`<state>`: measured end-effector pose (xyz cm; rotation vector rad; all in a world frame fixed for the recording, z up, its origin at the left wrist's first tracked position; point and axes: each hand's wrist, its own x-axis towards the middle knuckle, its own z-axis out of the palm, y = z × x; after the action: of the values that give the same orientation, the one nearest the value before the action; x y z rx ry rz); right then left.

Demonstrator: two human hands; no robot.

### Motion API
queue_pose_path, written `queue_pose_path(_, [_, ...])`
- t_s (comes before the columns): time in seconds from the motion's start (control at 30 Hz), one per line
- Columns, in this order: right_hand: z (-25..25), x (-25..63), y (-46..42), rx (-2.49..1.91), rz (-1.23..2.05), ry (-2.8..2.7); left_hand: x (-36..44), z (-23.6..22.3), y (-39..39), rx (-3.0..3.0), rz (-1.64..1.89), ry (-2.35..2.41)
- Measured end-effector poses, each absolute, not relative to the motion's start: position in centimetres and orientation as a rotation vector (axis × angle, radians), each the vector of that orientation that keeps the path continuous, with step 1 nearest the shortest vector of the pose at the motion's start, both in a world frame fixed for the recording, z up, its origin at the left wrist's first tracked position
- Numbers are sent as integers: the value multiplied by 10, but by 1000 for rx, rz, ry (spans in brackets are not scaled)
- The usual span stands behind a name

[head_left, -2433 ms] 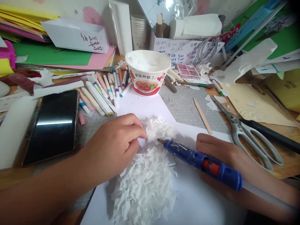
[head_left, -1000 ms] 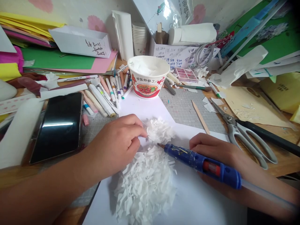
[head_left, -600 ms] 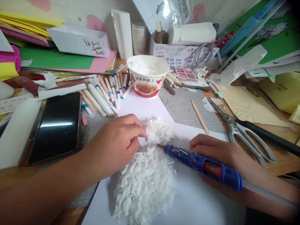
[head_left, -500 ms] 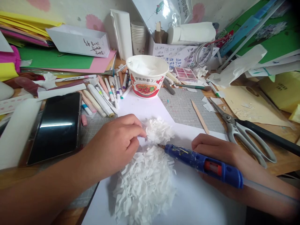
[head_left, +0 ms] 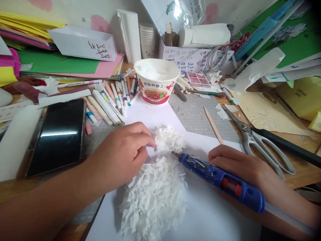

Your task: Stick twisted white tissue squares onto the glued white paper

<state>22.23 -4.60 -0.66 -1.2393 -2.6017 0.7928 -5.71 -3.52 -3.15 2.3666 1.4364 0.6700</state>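
Observation:
My right hand point(head_left: 238, 164) is closed around a blue glue gun point(head_left: 208, 169), a clear glue stick trailing from its back end. Its metal nozzle points left, close to the lower edge of a small ruffled white paper cluster point(head_left: 169, 139). My left hand point(head_left: 127, 150) is closed in a pinch at the left side of that cluster; what lies between the fingertips is hidden. Just below, a larger mound of ruffled white paper pieces point(head_left: 155, 197) rests on a white sheet point(head_left: 210, 214). The two ruffled shapes sit one above the other, nearly touching.
A paper bowl point(head_left: 157, 82) with white material inside stands behind the sheet. Scissors point(head_left: 260, 144) and a wooden stick point(head_left: 213, 125) lie to the right. On the left are a black phone point(head_left: 59, 134) and several markers point(head_left: 122, 90). A grey cutting mat point(head_left: 198, 112) lies underneath.
My right hand has drawn the glue gun slightly right and back, its nozzle shifting a little away from the gap between the clusters. My left hand stays almost in place.

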Motion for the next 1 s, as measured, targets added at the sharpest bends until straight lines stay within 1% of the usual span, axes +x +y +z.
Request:
queue_pose_path(0.23, [-12,229,-43,-1296,653,-2784,-58,-31,-36,2367,663,1440])
queue_pose_path(0.47, [-6,225,-43,-1243,799,-2659,-57,-30,-36,2360,650,1447])
queue_pose_path(0.7, [-12,226,-45,-1279,529,-2739,-57,-31,-35,2351,662,1431])
queue_pose_path(0.9, [-8,221,-50,-1313,570,-2697,-58,-31,-36,2343,661,1436])
queue_pose_path(1.0, [-9,222,-51,-1323,474,-2708,-58,-32,-36,2337,652,1435])
